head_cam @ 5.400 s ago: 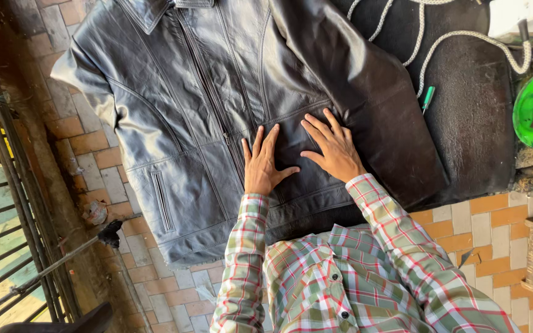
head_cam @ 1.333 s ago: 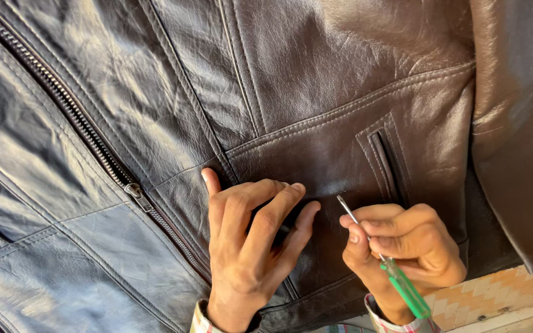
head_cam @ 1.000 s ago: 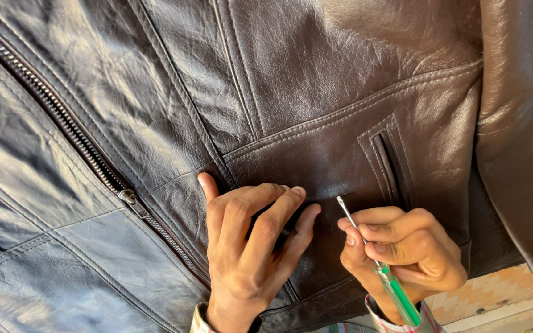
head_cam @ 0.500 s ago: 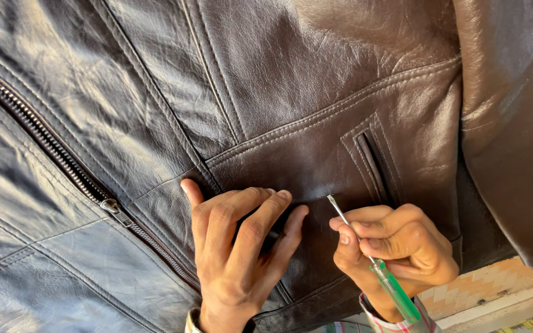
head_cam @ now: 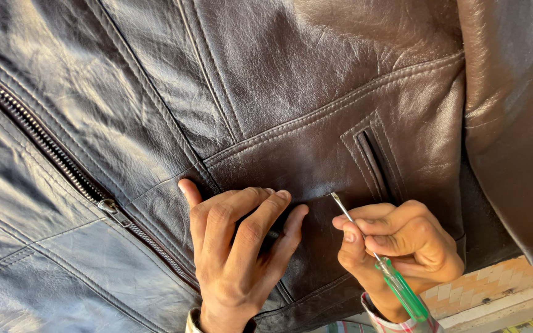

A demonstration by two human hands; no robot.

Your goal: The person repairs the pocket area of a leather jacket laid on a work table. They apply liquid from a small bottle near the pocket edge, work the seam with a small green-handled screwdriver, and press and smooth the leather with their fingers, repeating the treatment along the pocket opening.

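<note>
On the leather jacket (head_cam: 266, 92), your left hand (head_cam: 242, 246) presses flat with open fingers, while at 3 o'clock from it your right hand (head_cam: 402, 240) grips a green-handled screwdriver (head_cam: 396, 280).

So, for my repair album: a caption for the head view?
Left hand presses dark brown leather jacket; right hand holds green-handled screwdriver by its pocket.

One dark leather jacket (head_cam: 266, 92), one zipper (head_cam: 50, 154), one slit pocket (head_cam: 374, 163), one green-handled screwdriver (head_cam: 384, 271), two hands
</note>
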